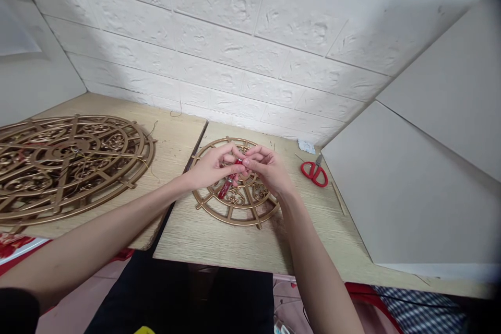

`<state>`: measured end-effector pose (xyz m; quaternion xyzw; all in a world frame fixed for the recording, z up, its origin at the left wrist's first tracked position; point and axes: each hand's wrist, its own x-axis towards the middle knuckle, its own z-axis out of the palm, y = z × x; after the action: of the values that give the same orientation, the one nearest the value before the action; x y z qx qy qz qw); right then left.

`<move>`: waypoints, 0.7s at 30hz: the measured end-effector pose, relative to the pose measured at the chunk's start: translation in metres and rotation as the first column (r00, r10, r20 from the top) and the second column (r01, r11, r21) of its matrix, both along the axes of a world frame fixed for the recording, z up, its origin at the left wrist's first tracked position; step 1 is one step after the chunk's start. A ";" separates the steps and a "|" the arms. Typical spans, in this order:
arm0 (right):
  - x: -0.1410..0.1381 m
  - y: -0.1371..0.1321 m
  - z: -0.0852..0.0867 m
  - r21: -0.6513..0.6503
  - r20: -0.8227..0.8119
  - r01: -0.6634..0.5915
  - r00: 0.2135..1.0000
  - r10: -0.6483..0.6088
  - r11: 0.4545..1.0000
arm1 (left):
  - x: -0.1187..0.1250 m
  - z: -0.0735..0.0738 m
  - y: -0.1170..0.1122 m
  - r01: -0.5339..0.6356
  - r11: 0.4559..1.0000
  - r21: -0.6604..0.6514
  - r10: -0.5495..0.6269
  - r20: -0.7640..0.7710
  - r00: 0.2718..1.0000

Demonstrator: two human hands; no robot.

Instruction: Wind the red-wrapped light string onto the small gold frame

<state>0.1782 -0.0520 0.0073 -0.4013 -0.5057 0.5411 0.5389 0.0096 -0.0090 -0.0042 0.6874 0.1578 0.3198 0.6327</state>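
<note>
Above a round gold openwork lattice (230,216), my left hand (213,167) and my right hand (269,167) meet with their fingertips together. A slim glossy red tube with silver bands (224,188) slants down from between them. My left thumb and fingers close round its upper part. The right thumb and forefinger pinch at its silver top end, where the fingers hide much of the detail. The tube's lower end hangs over the lattice's scrollwork; I cannot tell whether it touches.
More gold lattices (113,167) lie stacked on the left board, with gold wire across them. Red-handled scissors (314,173) lie to the right, near a thin stick (338,198) and a crumpled pale-blue scrap (306,146). A white brick-pattern wall (219,52) and a white panel (410,188) bound the table.
</note>
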 end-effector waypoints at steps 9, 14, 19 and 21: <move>0.002 0.000 0.000 0.005 -0.001 0.002 1.000 -0.002 1.000 | -0.002 0.002 0.001 0.005 1.000 0.031 -0.005 0.000 1.000; 0.006 0.002 0.000 -0.011 -0.024 0.018 1.000 -0.018 1.000 | 0.000 0.006 0.001 -0.064 0.997 -0.048 0.066 0.022 0.998; 0.004 0.000 0.002 -0.009 -0.040 0.025 0.999 -0.025 1.000 | -0.001 0.011 0.004 -0.170 0.985 -0.039 0.171 0.017 0.985; 0.001 -0.001 0.003 -0.013 -0.028 0.007 1.000 -0.007 1.000 | -0.002 0.011 0.003 -0.178 0.984 -0.020 0.178 -0.017 0.984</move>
<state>0.1794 -0.0530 0.0101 -0.3988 -0.4932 0.5480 0.5453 0.0075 -0.0055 0.0069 0.6661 0.2267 0.3684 0.6076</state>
